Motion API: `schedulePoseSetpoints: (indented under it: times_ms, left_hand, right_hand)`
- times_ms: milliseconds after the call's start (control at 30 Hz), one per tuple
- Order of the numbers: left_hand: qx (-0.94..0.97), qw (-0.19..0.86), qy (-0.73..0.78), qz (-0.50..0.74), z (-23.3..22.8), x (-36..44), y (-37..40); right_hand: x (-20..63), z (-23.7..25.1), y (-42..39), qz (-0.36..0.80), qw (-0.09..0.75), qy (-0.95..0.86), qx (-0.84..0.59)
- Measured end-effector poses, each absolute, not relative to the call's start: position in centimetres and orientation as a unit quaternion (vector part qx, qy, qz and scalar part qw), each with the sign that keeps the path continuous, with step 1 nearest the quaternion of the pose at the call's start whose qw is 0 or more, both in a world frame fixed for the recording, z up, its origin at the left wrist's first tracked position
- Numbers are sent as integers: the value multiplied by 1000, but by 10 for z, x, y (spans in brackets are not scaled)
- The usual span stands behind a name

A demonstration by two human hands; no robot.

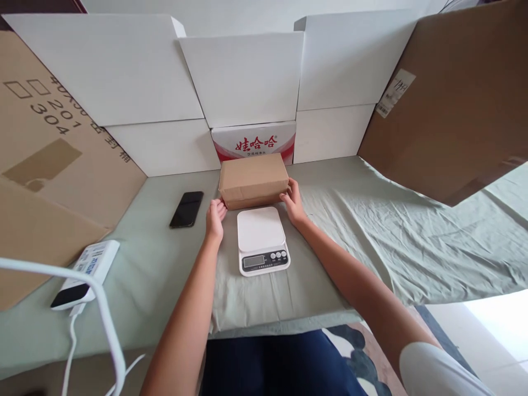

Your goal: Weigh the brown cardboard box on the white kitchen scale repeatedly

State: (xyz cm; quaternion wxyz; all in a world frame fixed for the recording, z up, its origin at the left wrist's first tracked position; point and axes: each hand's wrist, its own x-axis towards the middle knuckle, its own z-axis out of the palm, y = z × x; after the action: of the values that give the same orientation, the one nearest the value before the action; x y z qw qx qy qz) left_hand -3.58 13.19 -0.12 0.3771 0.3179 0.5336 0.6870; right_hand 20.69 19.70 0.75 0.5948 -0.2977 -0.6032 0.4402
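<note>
green cloth (371, 231), hands on parcel (253, 179)

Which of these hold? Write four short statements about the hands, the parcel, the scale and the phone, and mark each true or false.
1. Both hands touch the brown cardboard parcel, the left hand at its left end, the right hand at its right end. True.
2. The parcel sits on the white kitchen scale. False: it lies on the cloth behind the scale.
3. The black phone lies left of the parcel. True.
4. The scale's platform holds a cup. False: nothing rests on it.
</note>
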Motion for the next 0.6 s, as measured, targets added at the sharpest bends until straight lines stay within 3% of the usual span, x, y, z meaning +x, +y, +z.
schedulePoseSetpoints:
  times_ms: [600]
  left_hand:
    - [312, 376, 534, 691, 10, -53, 117]
  right_hand:
    - [216, 8, 191, 458, 593, -555, -362]
